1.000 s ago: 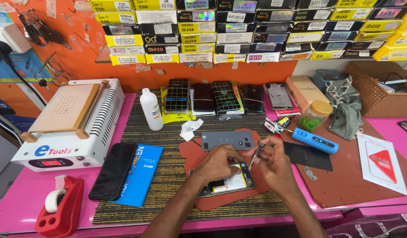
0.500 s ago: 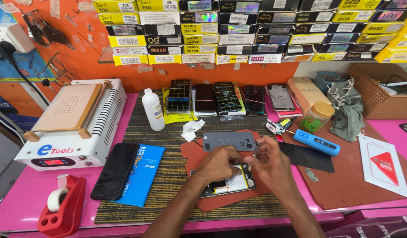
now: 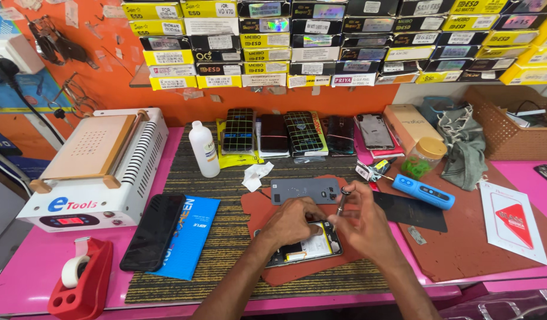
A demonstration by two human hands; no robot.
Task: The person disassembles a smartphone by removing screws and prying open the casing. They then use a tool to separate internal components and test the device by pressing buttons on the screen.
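Compared with a moment earlier, both hands sit a little closer together over the opened phone with exposed white and black insides (image 3: 306, 249), which lies on the reddish rubber mat (image 3: 258, 207) on the pink counter (image 3: 24, 278). The left hand (image 3: 294, 222) presses its fingers on the phone. The right hand (image 3: 365, 225) pinches thin metal tweezers (image 3: 341, 200), held upright, just below the grey phone back cover (image 3: 303, 191).
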